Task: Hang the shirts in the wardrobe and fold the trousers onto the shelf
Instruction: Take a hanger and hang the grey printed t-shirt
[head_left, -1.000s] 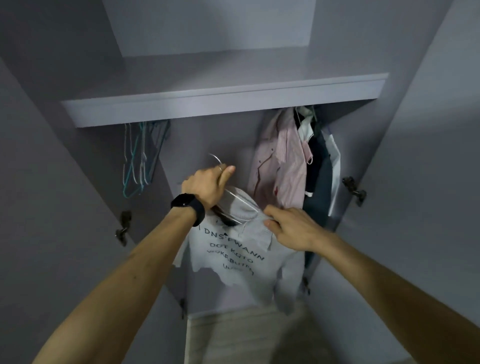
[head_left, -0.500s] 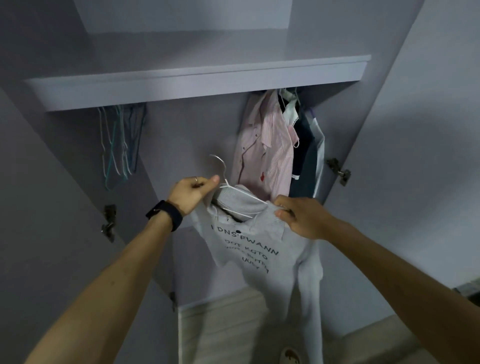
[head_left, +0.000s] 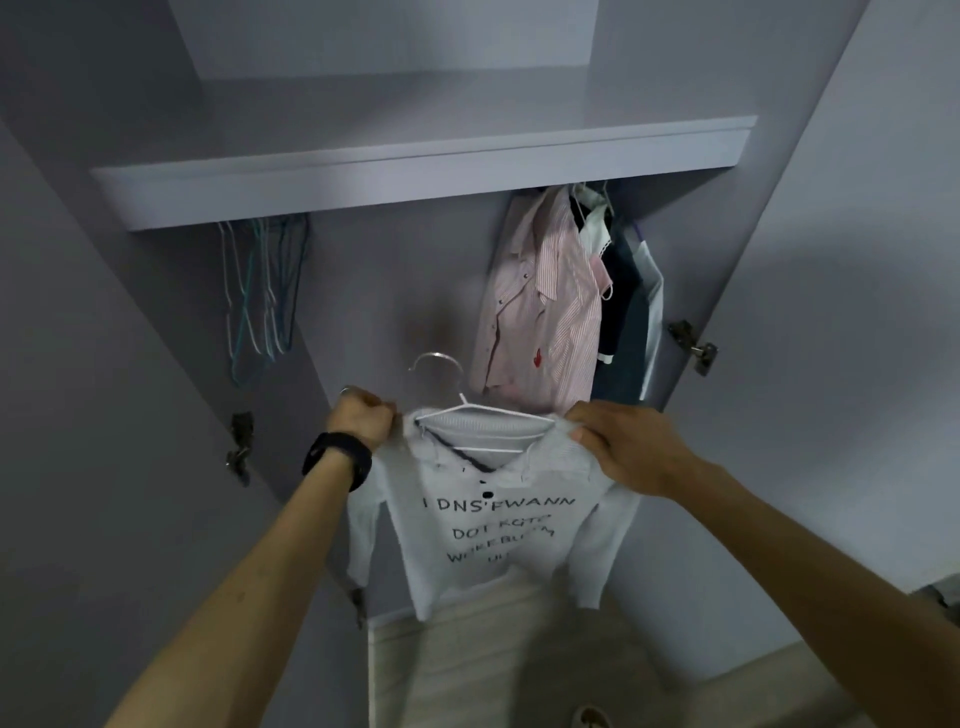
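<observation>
Inside the smooth grey wardrobe (head_left: 395, 291), under the flat shelf (head_left: 415, 166), a soft white shirt (head_left: 493, 540) with black letters sits on a thin wire hanger (head_left: 483, 415). The left hand (head_left: 363, 415) and right hand (head_left: 618, 447) pinch its shoulders with curled fingers. It hangs wider than before.

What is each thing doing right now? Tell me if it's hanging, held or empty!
White shirt, on its hanger, held up, not hung yet.
White hanger, inside the shirt's neck, hook free.
Left hand, grips one shirt shoulder.
Right hand, grips the other shoulder.
Pink striped shirt, hanging under the shelf.
Spare hangers, hanging bare.
</observation>
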